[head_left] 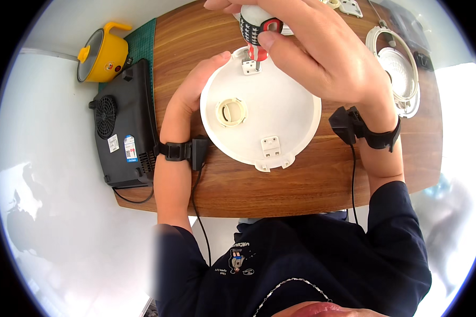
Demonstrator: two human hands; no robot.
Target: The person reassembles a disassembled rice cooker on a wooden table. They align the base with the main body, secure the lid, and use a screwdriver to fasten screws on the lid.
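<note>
Gripping screwdriver [256,29]: right hand [322,58] | left hand [195,90] steadies white lid [269,113] | wooden table [322,179]

You sit at appliance repair bench: wooden table [322,185], upturned black induction cooker [122,127], yellow electric pot [103,53], loose cooker parts [399,74].

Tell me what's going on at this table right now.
A person is working on a round white lid that lies on a wooden table. The right hand grips a screwdriver with a black, white and red handle, its tip down on a small bracket at the lid's far edge. The left hand steadies the lid's left rim. A black appliance and a yellow pot sit to the left, and another white ring-shaped part to the right.
</note>
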